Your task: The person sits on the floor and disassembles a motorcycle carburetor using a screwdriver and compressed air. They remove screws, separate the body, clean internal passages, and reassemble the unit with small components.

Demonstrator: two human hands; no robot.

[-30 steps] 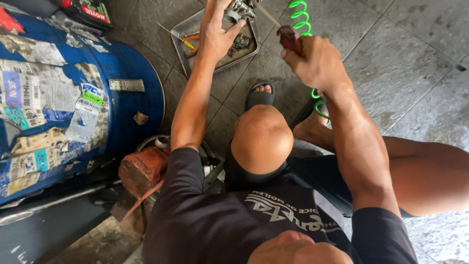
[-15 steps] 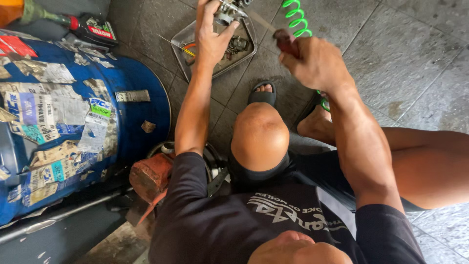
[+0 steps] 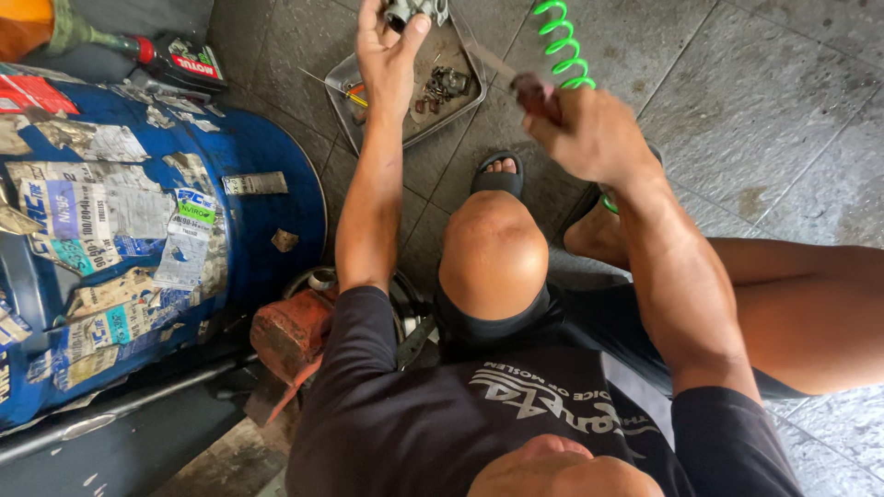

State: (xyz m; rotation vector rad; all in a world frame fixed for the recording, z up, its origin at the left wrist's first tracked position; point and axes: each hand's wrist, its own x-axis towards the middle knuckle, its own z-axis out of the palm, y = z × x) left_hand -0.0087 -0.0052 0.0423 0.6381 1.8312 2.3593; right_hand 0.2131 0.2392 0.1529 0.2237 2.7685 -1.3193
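My left hand (image 3: 387, 51) reaches out over a metal tray (image 3: 343, 83) on the tiled floor and grips a small grey metal engine part (image 3: 412, 11) at the top edge of the view. My right hand (image 3: 589, 133) is closed around a tool with a dark red handle (image 3: 534, 92) whose thin metal tip (image 3: 490, 63) points toward the part. A green coiled hose (image 3: 557, 41) runs from behind the right hand. Small dark metal pieces (image 3: 444, 83) lie in the tray.
A blue drum (image 3: 166, 258) covered in torn stickers stands at the left. A rusty orange vise (image 3: 290, 336) sits beside my left arm. A bottle (image 3: 170, 57) lies by the drum. My knee (image 3: 493, 253) and sandalled foot (image 3: 497, 175) are in the middle.
The view has shifted, so the tray and both hands sit higher and a little further right. Both hands keep their hold on the part and the tool.
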